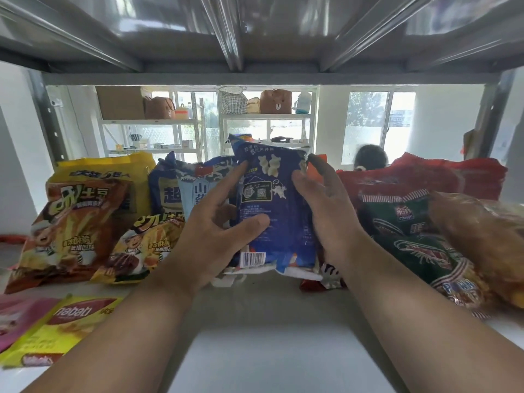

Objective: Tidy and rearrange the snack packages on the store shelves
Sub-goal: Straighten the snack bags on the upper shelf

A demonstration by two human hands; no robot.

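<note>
A dark blue snack bag (279,211) stands upright at the middle of the shelf, its back with a barcode facing me. My left hand (215,225) grips its left edge, thumb across the front and fingers behind. My right hand (326,205) lies against its right edge with fingers nearly straight. Light blue and navy bags (192,191) stand just left of it. Orange and yellow fry-snack bags (82,222) lean at the left. A green prawn-cracker bag (419,239) and red bags (425,177) fill the right.
A yellow nabati wafer pack (59,327) and a pink pack (17,316) lie flat at the front left. The white shelf board (269,350) stretches in front. A metal shelf (255,38) hangs low overhead. A person's head (371,158) shows behind the red bags.
</note>
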